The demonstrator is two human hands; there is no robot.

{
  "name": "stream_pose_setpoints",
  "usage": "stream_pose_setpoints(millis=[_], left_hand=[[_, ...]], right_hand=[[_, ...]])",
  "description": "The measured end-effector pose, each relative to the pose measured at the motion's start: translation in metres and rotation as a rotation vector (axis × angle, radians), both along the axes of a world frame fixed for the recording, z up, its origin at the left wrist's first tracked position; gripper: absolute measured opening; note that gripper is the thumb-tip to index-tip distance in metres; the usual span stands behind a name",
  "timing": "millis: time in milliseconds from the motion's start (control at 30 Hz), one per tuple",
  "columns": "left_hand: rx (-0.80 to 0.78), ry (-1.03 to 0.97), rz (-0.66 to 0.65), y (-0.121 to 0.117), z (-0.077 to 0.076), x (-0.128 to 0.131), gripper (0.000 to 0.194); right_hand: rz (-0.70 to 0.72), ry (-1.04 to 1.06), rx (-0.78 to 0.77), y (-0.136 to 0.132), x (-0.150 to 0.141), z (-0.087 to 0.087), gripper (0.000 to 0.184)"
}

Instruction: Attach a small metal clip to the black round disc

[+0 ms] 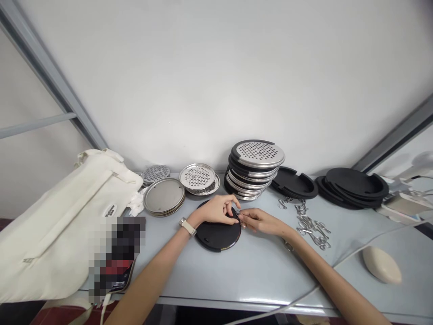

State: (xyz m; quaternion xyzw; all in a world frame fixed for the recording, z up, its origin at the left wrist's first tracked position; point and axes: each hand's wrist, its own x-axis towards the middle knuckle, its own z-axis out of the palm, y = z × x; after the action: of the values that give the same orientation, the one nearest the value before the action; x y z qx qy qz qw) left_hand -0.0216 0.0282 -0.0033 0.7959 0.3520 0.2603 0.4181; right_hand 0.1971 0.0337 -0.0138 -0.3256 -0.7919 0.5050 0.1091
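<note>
A black round disc (216,235) lies flat on the grey table (257,271) in front of me. My left hand (219,210), with a watch on the wrist, rests on the disc's far edge with fingers curled and pinching at its right rim. My right hand (260,220) meets it there, fingers pinched on a small metal clip (238,215) at the disc's edge. A scatter of metal clips (311,224) lies just right of my right hand.
A stack of perforated steel plates in black rims (254,169) stands behind the hands. Steel plates (164,197) and perforated discs (198,177) lie left of it, black rims (352,186) to the right. A cream cloth bag (64,221) fills the left; a beige oval object (382,264) and a cable lie right.
</note>
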Motion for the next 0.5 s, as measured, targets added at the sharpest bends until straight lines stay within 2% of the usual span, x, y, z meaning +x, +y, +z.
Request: stream_pose_setpoints(millis=[233,367,500], left_hand=[[0.012,0.004,-0.007,-0.004,0.001,0.004,0.035],[0.017,-0.005,-0.003,-0.007,0.000,0.006,0.033],[0.014,-0.006,0.065,-0.013,-0.001,0.009,0.029]], right_hand=[[0.045,-0.021,0.021,-0.001,0.001,0.002,0.026],[0.060,-0.028,0.053,-0.001,0.001,0.003,0.025],[0.092,-0.054,0.101,-0.001,0.000,0.004,0.026]])
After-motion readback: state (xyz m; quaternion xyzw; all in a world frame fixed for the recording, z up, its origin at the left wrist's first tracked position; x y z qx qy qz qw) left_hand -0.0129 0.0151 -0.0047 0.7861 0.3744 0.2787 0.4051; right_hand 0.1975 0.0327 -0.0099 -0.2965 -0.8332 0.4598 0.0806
